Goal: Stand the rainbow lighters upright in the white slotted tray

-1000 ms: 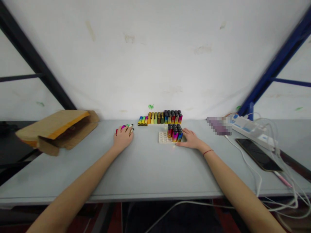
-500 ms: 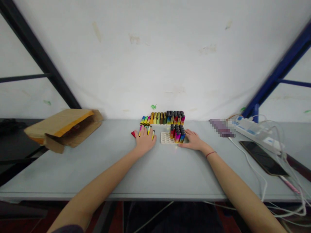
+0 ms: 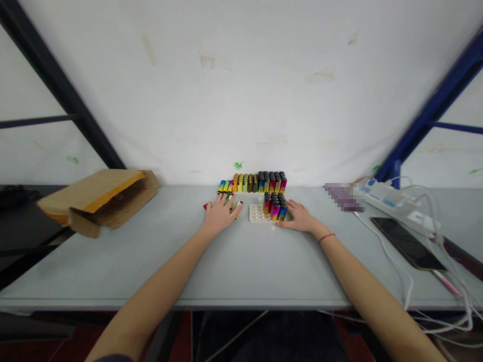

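My left hand (image 3: 219, 216) lies palm down with its fingers spread over several loose lighters, which it partly covers. One yellow lighter with a white end (image 3: 238, 208) shows beside its thumb, and a red end (image 3: 206, 206) pokes out at the left. My right hand (image 3: 300, 217) is braced around the right end of a white tray with round holes (image 3: 258, 214), thumb at the front and fingers behind. Colourful lighters with black tops (image 3: 275, 208) stand upright in the tray's right part, while holes at its left show bare.
Behind stand rows of dark-topped lighters (image 3: 272, 182) and yellow-to-brown lighters (image 3: 245, 183), with a few lying lighters (image 3: 225, 186) beside them. A brown paper bag (image 3: 101, 196) lies left. At right are a phone (image 3: 407, 244), a power strip (image 3: 400, 203) and white cables.
My left hand has shifted slightly left over the loose lighters, uncovering more of the yellow one by its thumb. My right hand stays at the tray.
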Demonstrator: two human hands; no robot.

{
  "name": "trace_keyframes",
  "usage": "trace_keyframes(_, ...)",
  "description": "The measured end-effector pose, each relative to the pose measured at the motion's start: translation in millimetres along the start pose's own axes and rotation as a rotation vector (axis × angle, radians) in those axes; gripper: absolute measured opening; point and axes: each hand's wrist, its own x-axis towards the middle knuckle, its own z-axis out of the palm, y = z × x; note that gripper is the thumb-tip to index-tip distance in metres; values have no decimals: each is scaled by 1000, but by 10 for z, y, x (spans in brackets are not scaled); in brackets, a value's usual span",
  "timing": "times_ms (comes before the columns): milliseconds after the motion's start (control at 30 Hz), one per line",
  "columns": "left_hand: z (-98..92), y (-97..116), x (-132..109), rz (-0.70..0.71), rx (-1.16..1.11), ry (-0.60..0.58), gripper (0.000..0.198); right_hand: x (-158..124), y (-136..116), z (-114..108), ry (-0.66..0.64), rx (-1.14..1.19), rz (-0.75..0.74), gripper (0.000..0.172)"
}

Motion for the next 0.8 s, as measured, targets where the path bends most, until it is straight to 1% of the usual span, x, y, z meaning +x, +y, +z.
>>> trace_keyframes(133, -31, -142, 64, 23, -100, 12, 51, 8, 14, 13, 6, -5, -13, 101)
trace_keyframes(333, 38, -278, 157, 46, -226, 41, 51, 20, 45, 43, 20, 6, -15, 98)
trace_keyframes(400, 60, -322, 186, 88, -236, 49, 50, 19, 47, 44, 21, 4, -12, 98)
trace_keyframes(500, 73, -402, 218, 164, -206, 53, 41, 17, 46, 41, 18, -2, -15, 99)
trace_keyframes(567, 61, -433, 216, 204, -163, 78, 35, 18, 48, 40, 19, -6, -23, 99)
trace_keyframes(667, 9, -368, 154, 260, -114, 122, 34, 23, 56, 49, 23, -4, -37, 98)
trace_keyframes(733, -30, -244, 82, 267, -90, 129, 35, 30, 64, 63, 25, -2, -34, 98)
trace_keyframes(800, -56, -95, 15, 232, -37, 115, 39, 37, 74, 79, 25, -3, -22, 100)
